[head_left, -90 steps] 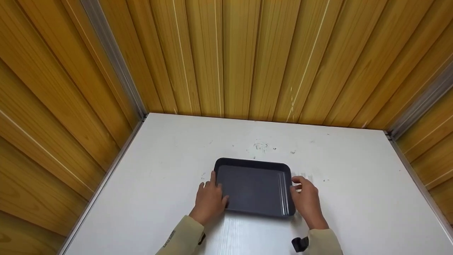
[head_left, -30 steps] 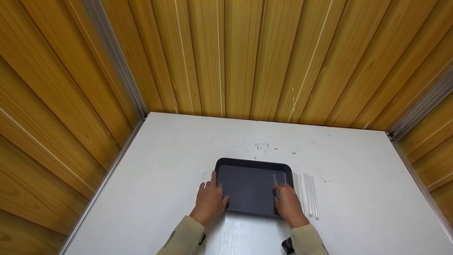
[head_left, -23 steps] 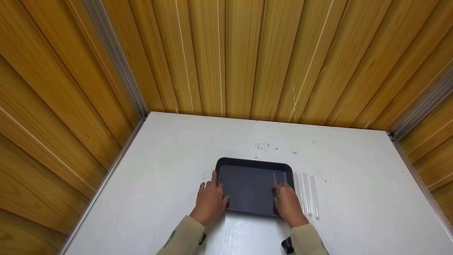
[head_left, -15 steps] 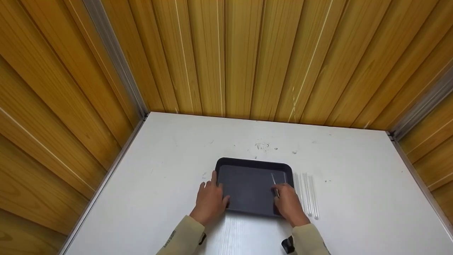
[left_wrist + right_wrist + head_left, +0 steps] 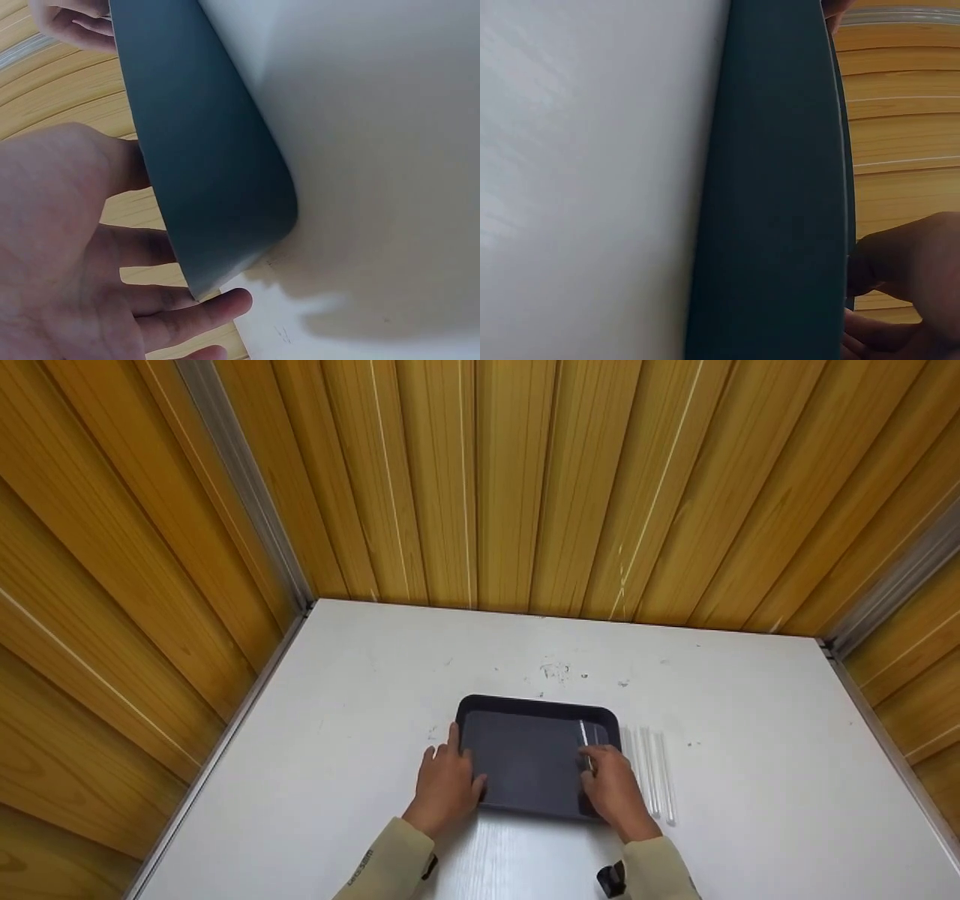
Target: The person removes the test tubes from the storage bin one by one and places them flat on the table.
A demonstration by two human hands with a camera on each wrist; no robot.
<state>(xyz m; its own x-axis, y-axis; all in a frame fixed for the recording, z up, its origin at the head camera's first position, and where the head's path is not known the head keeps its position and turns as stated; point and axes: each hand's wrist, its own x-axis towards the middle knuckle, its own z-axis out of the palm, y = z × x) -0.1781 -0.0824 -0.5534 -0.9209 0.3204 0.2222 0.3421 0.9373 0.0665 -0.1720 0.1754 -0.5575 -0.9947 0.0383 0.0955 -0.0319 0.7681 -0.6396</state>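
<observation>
A dark grey rectangular tray sits on the white table. My left hand rests on its left rim with extended fingers, one lying along the outside. In the left wrist view, the other fingers pass behind the tray's side wall. Over the right part of the tray, my right hand pinches a clear test tube, whose upper end shows past the fingers. Another clear tube shows beside it in the tray. The right wrist view shows the hand partly hidden behind the tray wall.
Several clear test tubes lie side by side on the white table, just right of the tray. Yellow wood-patterned walls enclose the back and sides. Dark specks mark the tabletop behind the tray.
My right hand has moved from the tray's right rim to inside the tray and now pinches a test tube, whose tilt shifts slightly. The left hand stays put.
</observation>
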